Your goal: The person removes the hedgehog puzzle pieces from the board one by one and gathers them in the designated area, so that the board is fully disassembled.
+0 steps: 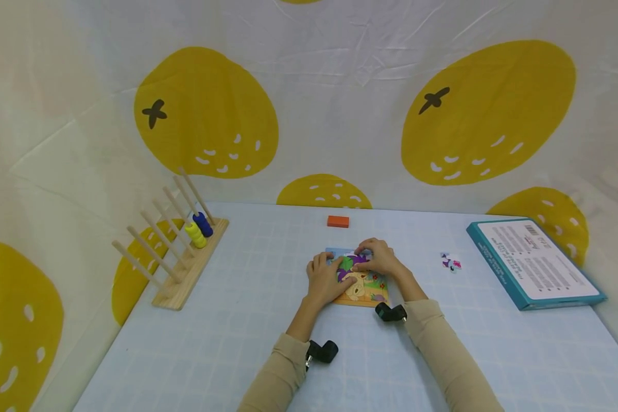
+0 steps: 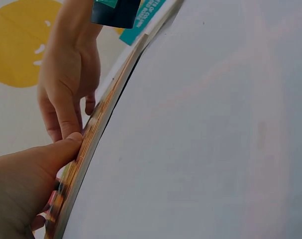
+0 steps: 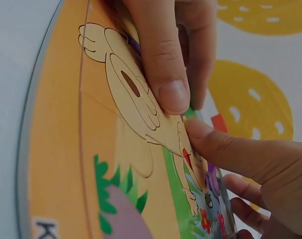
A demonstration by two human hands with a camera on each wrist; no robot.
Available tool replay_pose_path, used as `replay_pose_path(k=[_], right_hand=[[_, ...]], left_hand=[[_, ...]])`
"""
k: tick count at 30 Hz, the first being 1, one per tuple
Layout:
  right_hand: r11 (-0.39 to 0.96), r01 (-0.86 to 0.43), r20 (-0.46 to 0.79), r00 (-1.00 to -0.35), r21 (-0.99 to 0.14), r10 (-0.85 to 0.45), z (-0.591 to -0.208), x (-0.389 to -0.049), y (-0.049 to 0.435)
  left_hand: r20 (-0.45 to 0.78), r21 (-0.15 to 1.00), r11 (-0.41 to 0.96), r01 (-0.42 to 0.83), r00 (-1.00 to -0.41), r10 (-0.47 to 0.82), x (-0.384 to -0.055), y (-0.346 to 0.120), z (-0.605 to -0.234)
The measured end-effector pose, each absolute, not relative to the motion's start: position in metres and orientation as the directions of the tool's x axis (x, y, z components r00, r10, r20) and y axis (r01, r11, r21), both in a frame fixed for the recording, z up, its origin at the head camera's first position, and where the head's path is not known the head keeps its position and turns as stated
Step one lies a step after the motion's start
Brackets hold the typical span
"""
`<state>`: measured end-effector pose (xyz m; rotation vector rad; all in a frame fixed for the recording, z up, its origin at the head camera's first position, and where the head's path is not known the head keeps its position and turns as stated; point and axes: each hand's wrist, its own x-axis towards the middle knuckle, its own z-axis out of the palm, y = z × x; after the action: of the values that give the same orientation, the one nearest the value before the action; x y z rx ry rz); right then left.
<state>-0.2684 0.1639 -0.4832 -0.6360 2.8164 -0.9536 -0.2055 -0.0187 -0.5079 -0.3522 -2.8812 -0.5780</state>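
While I am watching from afar, the picture puzzle (image 1: 367, 288) is lying on the table (image 1: 211, 343), partly covered. My left grip (image 1: 325, 280) is resting across its left side, thumb spread from fingers; my right grip (image 1: 382, 257) is touching its upper part, though I cannot tell whether it is pinching anything. Probably I am fitting the picture together, so the next move is calling for gentle, even pressing.
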Motion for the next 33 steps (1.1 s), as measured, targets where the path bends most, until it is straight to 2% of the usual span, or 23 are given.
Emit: replay_pose_path(k=[6, 15, 26, 33], right_hand=[[0.751, -0.320, -0.004, -0.919, -0.578, -0.395, -0.4789, -0.2669, 0.1608], [0.724, -0.298, 0.010, -0.928, -0.622, -0.373, -0.4788, -0.2661, 0.1589], [0.620, -0.313, 0.113, -0.933, -0.720, -0.340, -0.4819, -0.2605, 0.1574], [0.501, -0.292, 0.088, -0.916, -0.815, -0.391, -0.4814, -0.2591, 0.1602]], left_hand=[[0.214, 0.335, 0.905, 0.261, -0.957, 0.197, -0.2061, -0.0190, -0.5090], [0.224, 0.338, 0.907, 0.249, -0.958, 0.180, -0.2045, -0.0188, -0.5068], [0.224, 0.334, 0.910, 0.246, -0.959, 0.177, -0.2026, -0.0178, -0.5055], [0.226, 0.320, 0.917, 0.236, -0.959, 0.168, -0.2029, -0.0184, -0.5050]])
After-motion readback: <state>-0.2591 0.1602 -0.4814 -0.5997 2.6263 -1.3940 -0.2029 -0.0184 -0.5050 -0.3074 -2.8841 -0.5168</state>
